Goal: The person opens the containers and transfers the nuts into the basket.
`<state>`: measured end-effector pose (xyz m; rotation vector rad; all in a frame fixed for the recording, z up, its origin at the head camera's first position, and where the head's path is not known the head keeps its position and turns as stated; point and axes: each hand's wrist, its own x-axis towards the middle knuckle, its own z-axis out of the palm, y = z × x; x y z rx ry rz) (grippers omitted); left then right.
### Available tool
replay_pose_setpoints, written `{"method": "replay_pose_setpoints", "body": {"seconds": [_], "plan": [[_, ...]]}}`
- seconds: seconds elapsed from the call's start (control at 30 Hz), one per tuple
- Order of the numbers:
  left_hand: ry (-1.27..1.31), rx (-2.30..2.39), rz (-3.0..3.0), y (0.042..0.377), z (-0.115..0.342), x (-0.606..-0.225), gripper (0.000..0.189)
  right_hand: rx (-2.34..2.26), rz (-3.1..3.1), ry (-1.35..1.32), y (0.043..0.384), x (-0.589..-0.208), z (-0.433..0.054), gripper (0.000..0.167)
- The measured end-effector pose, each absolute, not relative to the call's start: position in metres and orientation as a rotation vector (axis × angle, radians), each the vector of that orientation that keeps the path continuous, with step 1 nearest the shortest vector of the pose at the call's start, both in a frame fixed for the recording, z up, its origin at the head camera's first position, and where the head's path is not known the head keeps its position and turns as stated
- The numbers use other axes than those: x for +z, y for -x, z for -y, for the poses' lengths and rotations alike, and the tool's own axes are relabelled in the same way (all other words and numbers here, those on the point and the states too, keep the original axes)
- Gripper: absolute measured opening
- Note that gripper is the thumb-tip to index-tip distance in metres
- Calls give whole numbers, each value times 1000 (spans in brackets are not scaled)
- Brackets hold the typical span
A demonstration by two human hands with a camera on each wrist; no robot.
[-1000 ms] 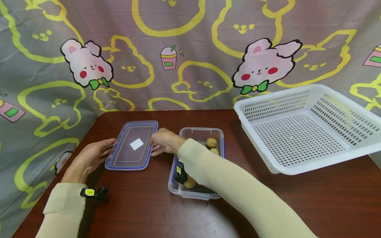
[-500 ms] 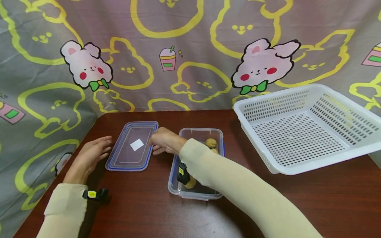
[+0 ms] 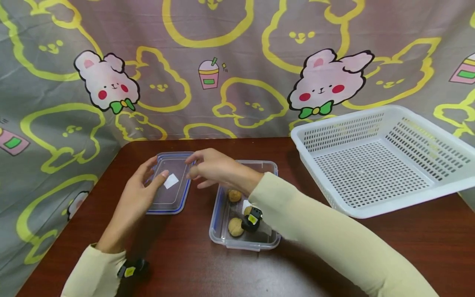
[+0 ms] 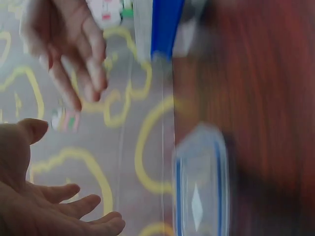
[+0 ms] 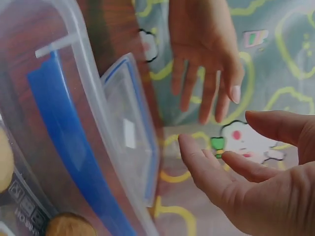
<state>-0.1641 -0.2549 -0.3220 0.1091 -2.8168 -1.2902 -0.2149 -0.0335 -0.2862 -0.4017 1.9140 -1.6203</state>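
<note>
A clear rectangular lid with a blue seal and a white square label lies on the table at the left. My left hand is raised over its left side, fingers spread, holding nothing. Across from it, my right hand hovers between the lid and a clear plastic food container, its fingers loosely bent around no object. Inside the container are several walnuts, partly hidden by the right forearm. In the right wrist view both the right hand and left hand have bare palms.
A white perforated basket stands at the right of the brown table. Behind and to the left hangs a patterned cloth. A blue latch runs down the container's side.
My left hand has moved right and up from the lid's left edge to over the lid. My right hand has lifted away from the lid's right edge. The lid stays put.
</note>
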Motion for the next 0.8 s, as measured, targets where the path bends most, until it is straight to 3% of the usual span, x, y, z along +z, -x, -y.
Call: {"method": "replay_pose_setpoints", "body": {"seconds": [0.33, 0.8], "plan": [[153, -1519, 2771, 124, 200, -336, 75, -1468, -2117, 472, 186, -280, -18, 42], [320, -1578, 2790, 97, 163, -360, 96, -1349, -2207, 696, 157, -310, -68, 40]]}}
